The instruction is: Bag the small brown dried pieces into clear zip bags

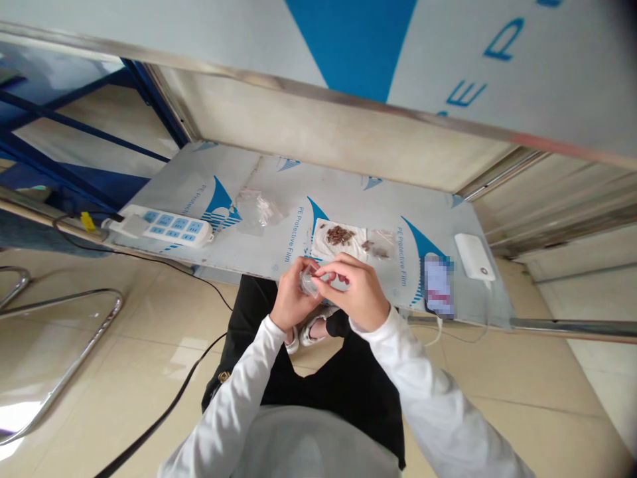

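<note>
Over the shelf's front edge, my left hand (290, 299) is closed on a small clear plastic bag (308, 284). My right hand (354, 291) meets it at the bag's mouth, thumb and fingers pinched together; what they hold, if anything, is too small to make out. Just beyond the hands, a pile of small brown pieces (339, 235) lies on a white sheet (326, 249). Right beside that sheet is a clear bag (382, 244) with a few brown pieces at it. More clear plastic bags (259, 207) lie in a heap farther left.
A white power strip (172, 227) lies on the film-covered shelf (239, 255) at left. A phone (438, 287) and a white power bank (474, 257) with cables lie at right. An upper shelf (223, 40) overhangs the back. A chair's metal frame (94, 345) stands on the left floor.
</note>
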`<state>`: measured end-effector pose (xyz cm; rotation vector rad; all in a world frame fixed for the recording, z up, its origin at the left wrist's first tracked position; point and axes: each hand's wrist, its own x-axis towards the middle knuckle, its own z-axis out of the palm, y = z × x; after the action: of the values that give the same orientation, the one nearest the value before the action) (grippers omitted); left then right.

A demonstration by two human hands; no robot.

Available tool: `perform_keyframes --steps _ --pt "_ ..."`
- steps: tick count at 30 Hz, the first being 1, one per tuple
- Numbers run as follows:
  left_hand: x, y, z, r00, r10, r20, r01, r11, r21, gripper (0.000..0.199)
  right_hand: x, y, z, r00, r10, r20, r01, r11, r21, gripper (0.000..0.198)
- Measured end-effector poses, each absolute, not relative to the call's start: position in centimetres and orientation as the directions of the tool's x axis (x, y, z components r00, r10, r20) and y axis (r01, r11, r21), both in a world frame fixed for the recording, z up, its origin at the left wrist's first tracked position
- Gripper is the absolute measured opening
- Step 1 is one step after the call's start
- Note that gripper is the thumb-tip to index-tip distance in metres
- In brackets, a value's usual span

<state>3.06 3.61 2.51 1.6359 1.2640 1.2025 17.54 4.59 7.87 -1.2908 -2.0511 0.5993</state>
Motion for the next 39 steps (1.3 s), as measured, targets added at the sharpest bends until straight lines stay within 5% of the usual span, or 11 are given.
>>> perform_keyframes --steps 3,6,8,11,19,25,29,36,39 --pt "3.5 3.5 2.8 0.119 0.958 0.262 0.273 -0.285 0.919 0.025 17.3 3.4 9.0 -0.444 0.864 0.237 0.651 0.493 -0.578 0.015" --pt "3.7 3.2 2.9 0.096 0.959 0.268 0.298 -0.285 0.911 0.023 18.8 4.9 7.4 -0.423 0.871 0.25 0.615 0.479 -0.627 0.022" --pt "3.7 3.0 2.8 0.061 0.963 0.263 0.327 -0.268 0.906 0.022 20.2 7.1 5.1 -0.256 0.948 0.189 0.677 0.315 -0.665 0.021" --pt "3.5 2.7 2.7 0.041 0.968 0.249 0.344 -0.248 0.906 0.022 22.2 11.2 0.8 0.038 0.999 -0.006 0.842 -0.035 -0.539 0.013" --pt "2.8 2.3 2.6 0.042 0.983 0.181 0.324 -0.185 0.928 0.024 22.1 15.7 -4.6 0.218 0.975 -0.044 0.88 -0.216 -0.423 0.011" --pt "2.7 2.6 2.6 0.035 0.98 0.195 0.362 -0.195 0.912 0.024 20.5 12.6 -0.2 0.166 0.986 0.031 0.856 -0.128 -0.5 0.017" --pt "3.2 2.9 3.0 0.066 0.971 0.228 0.342 -0.237 0.909 0.024 18.7 6.1 5.7 -0.081 0.971 0.226 0.686 0.219 -0.694 0.019" --pt "5.0 2.4 4.2 0.101 0.961 0.256 0.279 -0.275 0.92 0.031 18.3 1.6 10.0 -0.394 0.897 0.202 0.69 0.434 -0.579 0.023" --pt "4.5 2.0 5.1 0.154 0.949 0.275 0.229 -0.306 0.924 0.047 19.6 2.2 10.2 -0.4 0.896 0.193 0.612 0.418 -0.672 0.019"
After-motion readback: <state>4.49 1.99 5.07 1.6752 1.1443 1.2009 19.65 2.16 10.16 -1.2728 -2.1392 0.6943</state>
